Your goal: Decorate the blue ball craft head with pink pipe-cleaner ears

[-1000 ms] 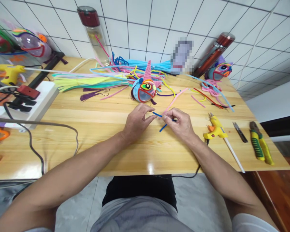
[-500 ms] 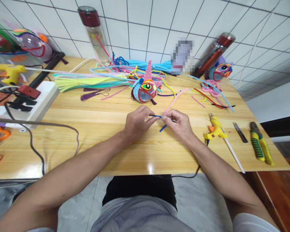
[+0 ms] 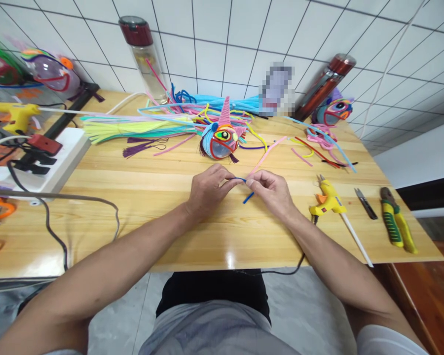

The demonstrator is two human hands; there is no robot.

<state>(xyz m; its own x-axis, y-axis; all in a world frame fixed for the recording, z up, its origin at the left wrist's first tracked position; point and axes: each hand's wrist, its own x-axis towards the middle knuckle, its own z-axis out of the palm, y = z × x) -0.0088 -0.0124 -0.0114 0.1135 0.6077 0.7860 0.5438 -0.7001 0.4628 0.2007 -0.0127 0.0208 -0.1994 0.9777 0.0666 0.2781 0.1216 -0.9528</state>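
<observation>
Between my hands, low over the table, a short blue pipe cleaner [image 3: 239,178] bends slightly upward. My left hand [image 3: 211,190] pinches its left end between thumb and fingers. The other end is pinched by my right hand [image 3: 272,191], whose fingers hide part of it. Another blue piece [image 3: 248,198] lies on the wood just below the right fingertips. Behind my hands sits a decorated clear ball with a pink horn [image 3: 222,140], blue coils, a red outline and an eye. A pink pipe cleaner [image 3: 268,154] runs up from beside my right hand.
Bundled pipe cleaners [image 3: 140,128] lie along the back near a bottle [image 3: 142,54]. At right are a yellow glue gun [image 3: 330,198], small snips [image 3: 365,203] and pliers [image 3: 395,222]. A power strip [image 3: 64,160] with cords stands at left.
My left hand has closed on the blue pipe cleaner's free end, which it was apart from at first. The strip now arches between both hands. The view has tilted slightly.
</observation>
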